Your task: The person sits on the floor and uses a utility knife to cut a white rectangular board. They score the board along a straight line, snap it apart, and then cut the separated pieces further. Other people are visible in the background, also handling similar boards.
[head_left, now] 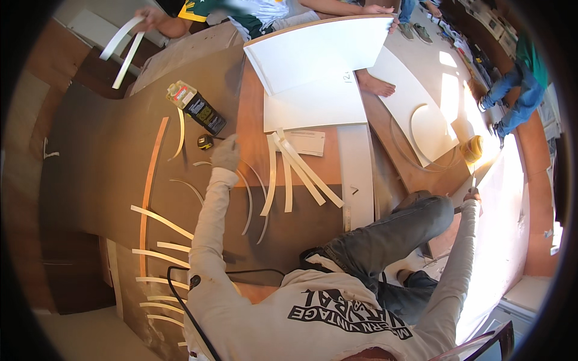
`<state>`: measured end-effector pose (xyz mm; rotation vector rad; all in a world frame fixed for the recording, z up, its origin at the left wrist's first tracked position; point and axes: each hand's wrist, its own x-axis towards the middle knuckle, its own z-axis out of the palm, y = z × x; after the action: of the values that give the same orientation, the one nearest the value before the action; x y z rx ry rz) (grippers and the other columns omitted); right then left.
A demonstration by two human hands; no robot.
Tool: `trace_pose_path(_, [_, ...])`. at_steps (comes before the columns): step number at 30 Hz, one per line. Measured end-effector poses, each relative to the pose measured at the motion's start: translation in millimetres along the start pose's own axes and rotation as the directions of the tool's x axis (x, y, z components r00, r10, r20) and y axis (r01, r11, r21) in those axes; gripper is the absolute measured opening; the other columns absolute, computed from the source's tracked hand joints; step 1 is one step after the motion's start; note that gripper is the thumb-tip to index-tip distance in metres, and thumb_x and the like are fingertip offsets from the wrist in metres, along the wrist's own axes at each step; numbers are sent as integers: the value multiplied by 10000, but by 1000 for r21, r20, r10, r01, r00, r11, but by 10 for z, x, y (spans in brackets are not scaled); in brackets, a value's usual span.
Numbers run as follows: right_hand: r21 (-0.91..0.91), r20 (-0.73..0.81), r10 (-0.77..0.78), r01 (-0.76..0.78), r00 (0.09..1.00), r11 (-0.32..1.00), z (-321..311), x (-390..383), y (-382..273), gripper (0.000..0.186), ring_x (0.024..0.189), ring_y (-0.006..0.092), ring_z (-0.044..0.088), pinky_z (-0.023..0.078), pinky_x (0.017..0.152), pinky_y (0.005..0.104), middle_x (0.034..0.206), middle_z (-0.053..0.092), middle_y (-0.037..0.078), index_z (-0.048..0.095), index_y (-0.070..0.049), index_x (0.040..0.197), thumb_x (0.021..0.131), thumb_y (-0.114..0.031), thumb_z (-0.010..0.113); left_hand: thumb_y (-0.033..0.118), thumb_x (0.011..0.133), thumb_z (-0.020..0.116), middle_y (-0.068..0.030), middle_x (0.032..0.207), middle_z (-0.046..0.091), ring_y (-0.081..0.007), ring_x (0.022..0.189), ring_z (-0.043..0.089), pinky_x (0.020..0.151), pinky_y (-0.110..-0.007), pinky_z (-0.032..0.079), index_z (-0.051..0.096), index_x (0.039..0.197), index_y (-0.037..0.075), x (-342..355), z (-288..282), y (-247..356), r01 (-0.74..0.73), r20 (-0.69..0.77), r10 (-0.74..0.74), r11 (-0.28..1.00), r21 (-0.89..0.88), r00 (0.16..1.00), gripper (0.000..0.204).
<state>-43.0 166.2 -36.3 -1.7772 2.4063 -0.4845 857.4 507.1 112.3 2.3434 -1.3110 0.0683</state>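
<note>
My left hand (226, 154), in a light glove, rests with curled fingers on the brown board (108, 156), right beside a small yellow and black tape measure (205, 142). Thin curved strips (248, 201) lie just below it; whether it grips one is unclear. My right hand (472, 195) reaches far right and holds a slim blade-like tool (474, 179) upright against the edge of a bright white panel (500, 228). My grey-trousered knee (397, 225) sits between the two arms.
A black and yellow bottle (196, 107) lies above the tape measure. White strips (298, 171) fan out over the boards. Large white panels (319, 54) lie beyond, with another person's bare foot (376, 85). A yellow roll (471, 148) sits right. Another person's hand holds white strips (123, 45) at top left.
</note>
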Motion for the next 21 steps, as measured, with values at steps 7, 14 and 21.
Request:
trace_pose_path(7, [-54,47,-27,30,999,998,-175,-102,-439,221,889,350,681,536,804,411,943,699,167,649,-96,1009,791,-113,613,212,794,695,-204,1292,587,-319,1180,578,996,-369,456,513,1349,0,628,477,777,-100,392,117,993,-62,912,621])
trace_pose_path(14, [-44,21,-16,17,1000,999,108,24,-108,190,905,365,676,540,789,411,973,699,186,653,-106,1002,833,-175,600,169,730,791,-257,1330,536,-329,1197,558,1014,-373,440,402,1400,-77,945,840,551,152,690,10,973,-173,724,813])
trace_pose_path(21, [228,-25,152,-142,988,963,208,39,-106,341,791,322,676,522,722,409,814,692,174,674,-50,958,858,-372,626,252,656,853,-221,1286,586,-317,1159,589,954,-375,478,471,1369,-50,1053,1216,245,39,776,75,991,-127,626,863])
